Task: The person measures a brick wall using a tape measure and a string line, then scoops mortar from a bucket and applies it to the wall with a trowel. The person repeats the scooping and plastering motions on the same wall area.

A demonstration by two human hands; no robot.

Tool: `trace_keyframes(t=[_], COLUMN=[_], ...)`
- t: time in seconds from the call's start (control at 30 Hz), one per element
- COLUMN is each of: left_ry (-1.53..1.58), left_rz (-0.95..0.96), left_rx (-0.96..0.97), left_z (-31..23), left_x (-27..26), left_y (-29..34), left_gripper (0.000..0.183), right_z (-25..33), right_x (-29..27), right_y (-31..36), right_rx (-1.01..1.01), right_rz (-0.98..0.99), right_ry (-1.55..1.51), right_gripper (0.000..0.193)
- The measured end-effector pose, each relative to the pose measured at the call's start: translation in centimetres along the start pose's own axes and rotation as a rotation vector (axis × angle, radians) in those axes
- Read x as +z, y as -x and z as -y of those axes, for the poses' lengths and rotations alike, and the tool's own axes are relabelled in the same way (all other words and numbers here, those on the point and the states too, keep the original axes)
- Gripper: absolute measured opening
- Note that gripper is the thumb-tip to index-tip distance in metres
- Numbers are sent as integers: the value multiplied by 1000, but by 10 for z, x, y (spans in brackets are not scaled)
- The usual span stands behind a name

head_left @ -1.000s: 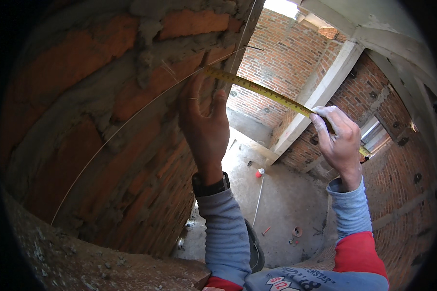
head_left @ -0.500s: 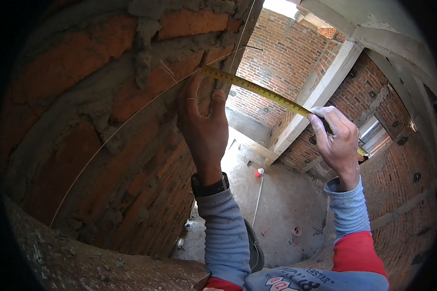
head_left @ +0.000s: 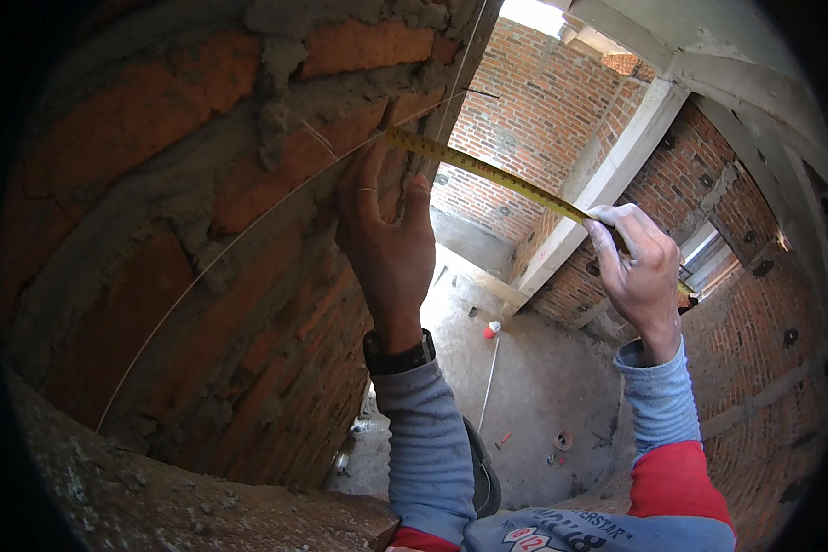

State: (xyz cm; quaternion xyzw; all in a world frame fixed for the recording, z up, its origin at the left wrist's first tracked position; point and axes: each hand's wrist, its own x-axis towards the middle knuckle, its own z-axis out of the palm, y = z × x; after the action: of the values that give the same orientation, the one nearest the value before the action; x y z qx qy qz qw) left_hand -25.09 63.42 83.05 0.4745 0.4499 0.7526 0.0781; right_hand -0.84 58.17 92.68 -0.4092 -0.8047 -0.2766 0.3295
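Note:
A yellow tape measure [head_left: 506, 178] stretches its blade from the rough brick wall [head_left: 276, 212] on the left out to the right. My left hand [head_left: 388, 258] is raised against that wall, its fingertips holding the blade's end beside a thin string [head_left: 198, 276]; the thumb stands apart below the blade. My right hand [head_left: 642, 267], whitened with dust, pinches the blade between thumb and fingers. Part of the tape's yellow body shows behind this hand; the rest is hidden. The string runs across the wall to a thin dark nail-like pin [head_left: 483, 93] by the wall's edge.
A second string [head_left: 451, 83] runs along the wall's edge. Far below, the concrete floor [head_left: 534, 396] holds a red-and-white object [head_left: 491, 329], a long pale rod [head_left: 490, 382] and a small hammer-like tool [head_left: 503, 441]. A concrete beam [head_left: 607, 179] and brick walls stand beyond. A rough ledge [head_left: 202, 488] lies near.
Almost nothing differs. The string on the wall has shifted slightly, and both hands keep their places on the tape.

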Motion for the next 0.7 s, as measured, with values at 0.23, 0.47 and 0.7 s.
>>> trace_keyframes(t=[0.23,0.47,0.7], left_ry=[-50,-41,-49], left_rz=[-30,-26,-25], left_rx=[53,58,49], left_z=[7,9,8], left_x=[3,4,4], left_y=[1,0,2], left_gripper=[49,50,50], right_z=[-1,-2,-1], right_x=[0,-1,-1], right_y=[0,0,1], right_rx=[-1,-22,-15], right_rz=[4,3,5], right_ry=[9,13,8], right_gripper=[10,11,11])
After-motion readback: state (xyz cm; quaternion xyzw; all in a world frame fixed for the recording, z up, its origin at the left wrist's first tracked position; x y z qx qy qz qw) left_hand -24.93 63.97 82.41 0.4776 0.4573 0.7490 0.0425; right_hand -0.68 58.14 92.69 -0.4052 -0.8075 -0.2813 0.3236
